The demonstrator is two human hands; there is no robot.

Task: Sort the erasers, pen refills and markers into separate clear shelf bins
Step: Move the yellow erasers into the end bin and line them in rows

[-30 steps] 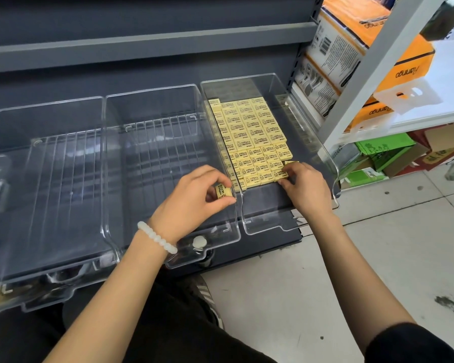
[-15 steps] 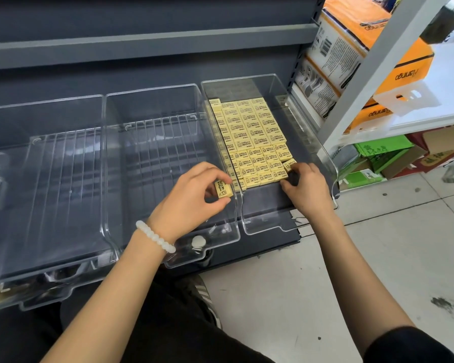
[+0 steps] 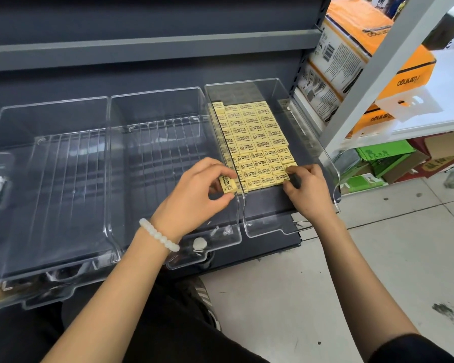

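The left hand (image 3: pixel 194 195) pinches a small yellow rectangular eraser (image 3: pixel 229 185) ready for the row, while the right hand (image 3: pixel 308 191) pinches another yellow eraser (image 3: pixel 290 167) into the clear plastic right-hand bin (image 3: pixel 309 127).

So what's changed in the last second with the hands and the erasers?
Little. The right hand edged slightly toward the bin's right wall, fingertips working an eraser at the front right corner of the eraser rows. The left hand still pinches one loose eraser over the wall between the middle bin and the right bin; nothing was let go. Bins and rows unchanged.
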